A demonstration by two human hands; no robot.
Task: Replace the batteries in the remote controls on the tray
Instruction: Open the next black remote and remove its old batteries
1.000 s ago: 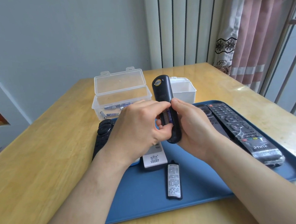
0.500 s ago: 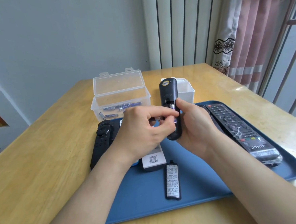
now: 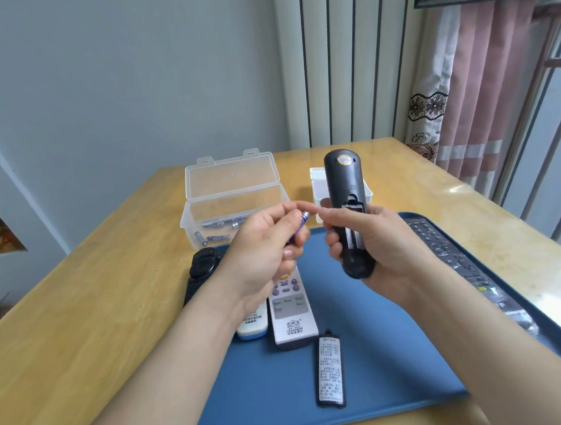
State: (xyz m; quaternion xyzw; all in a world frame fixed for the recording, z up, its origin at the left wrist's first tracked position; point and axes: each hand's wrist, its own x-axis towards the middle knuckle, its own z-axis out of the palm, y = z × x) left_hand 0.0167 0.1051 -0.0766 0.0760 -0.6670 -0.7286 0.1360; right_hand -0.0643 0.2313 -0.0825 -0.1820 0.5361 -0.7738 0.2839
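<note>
Left hand (image 3: 268, 246) pinching battery (image 3: 299, 227), right hand (image 3: 379, 243) gripping open remote (image 3: 349, 214)

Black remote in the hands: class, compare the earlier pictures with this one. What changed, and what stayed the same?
The left hand has lifted a battery out of the black remote's open compartment and drawn it leftward, pinching it clear of the remote. The right hand still grips the remote upright. The battery cover, the tray and the clear box stayed put.
</note>
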